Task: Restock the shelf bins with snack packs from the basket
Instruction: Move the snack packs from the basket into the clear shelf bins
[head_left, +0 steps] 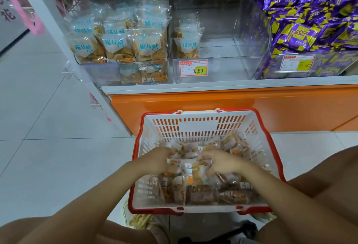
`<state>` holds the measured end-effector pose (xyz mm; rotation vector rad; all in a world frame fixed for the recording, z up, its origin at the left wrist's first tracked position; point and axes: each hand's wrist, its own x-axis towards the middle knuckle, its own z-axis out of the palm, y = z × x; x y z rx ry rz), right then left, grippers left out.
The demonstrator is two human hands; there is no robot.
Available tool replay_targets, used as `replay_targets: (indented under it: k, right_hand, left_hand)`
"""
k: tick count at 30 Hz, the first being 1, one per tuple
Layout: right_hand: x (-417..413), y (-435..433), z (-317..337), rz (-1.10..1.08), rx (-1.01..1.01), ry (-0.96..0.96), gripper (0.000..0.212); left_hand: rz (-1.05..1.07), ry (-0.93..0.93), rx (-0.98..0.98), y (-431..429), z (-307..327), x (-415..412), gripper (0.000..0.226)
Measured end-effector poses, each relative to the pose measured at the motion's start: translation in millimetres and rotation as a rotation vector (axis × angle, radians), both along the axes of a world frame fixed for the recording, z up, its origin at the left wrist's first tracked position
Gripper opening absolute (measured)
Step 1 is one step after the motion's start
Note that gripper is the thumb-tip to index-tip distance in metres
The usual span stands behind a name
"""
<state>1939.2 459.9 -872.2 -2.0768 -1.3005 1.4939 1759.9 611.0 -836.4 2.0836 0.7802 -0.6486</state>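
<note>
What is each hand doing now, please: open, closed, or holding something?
Left hand: closed, gripping snack packs inside the basket.
Right hand: closed, also gripping snack packs in the basket.

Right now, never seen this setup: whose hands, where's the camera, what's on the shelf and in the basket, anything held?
No machine here: a person works with bare hands. The single picture comes from a wide-angle camera worn on their head, looking forward and down. The left hand and right hand are both down in a red-rimmed white basket in front of the shelf. Their fingers appear curled round snack packs lying there. The shelf carries three clear bins. The left bin is packed with similar-looking pale-labelled packs. The middle bin holds just one pack, above an 8.80 price tag. The right bin is heaped with purple packets.
</note>
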Motion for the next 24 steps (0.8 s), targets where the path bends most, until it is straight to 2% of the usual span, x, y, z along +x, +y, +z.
replay_targets:
  k: [2, 4, 5, 6, 8, 9, 12, 16, 18, 21, 24]
  right_hand:
    - [-4, 9, 7, -0.037, 0.104, 0.107, 0.044]
    - [-9, 17, 15, -0.147, 0.191, 0.213, 0.046]
    - [-9, 19, 16, -0.205, 0.21, 0.248, 0.051]
    - [-7, 20, 15, -0.245, 0.208, 0.259, 0.056]
    - [-3, 15, 8, -0.225, 0.131, 0.195, 0.061]
    - [-2, 11, 3, -0.179, 0.059, 0.117, 0.062]
    - [-15, -1, -20, 0.012, -0.133, -0.123, 0.056]
    - [-33, 4, -35, 0.107, -0.2, -0.295, 0.044]
    - [-29, 6, -35, 0.124, -0.238, -0.3, 0.033]
    - [-28, 2, -34, 0.245, -0.31, -0.342, 0.027]
    - [-25, -1, -35, 0.24, -0.3, -0.318, 0.025]
  left_hand:
    - [0.105, -0.072, -0.132, 0, 4, 6, 0.068]
    - [0.127, -0.135, -0.154, 3, 5, 11, 0.056]
    - [0.15, -0.153, -0.148, 5, 6, 13, 0.056]
    - [0.184, -0.17, -0.133, 7, 5, 13, 0.066]
    - [0.286, -0.177, -0.103, 15, 0, 11, 0.086]
    - [0.347, -0.195, -0.108, 16, 1, 10, 0.078]
    - [0.57, -0.258, -0.191, 22, 2, 8, 0.033]
    - [0.78, -0.29, -0.367, 26, 6, 5, 0.041]
    - [0.858, -0.28, -0.409, 29, 10, 5, 0.036]
    - [0.894, -0.28, -0.486, 33, 21, 8, 0.027]
    - [0.909, -0.298, -0.52, 36, 26, 9, 0.024]
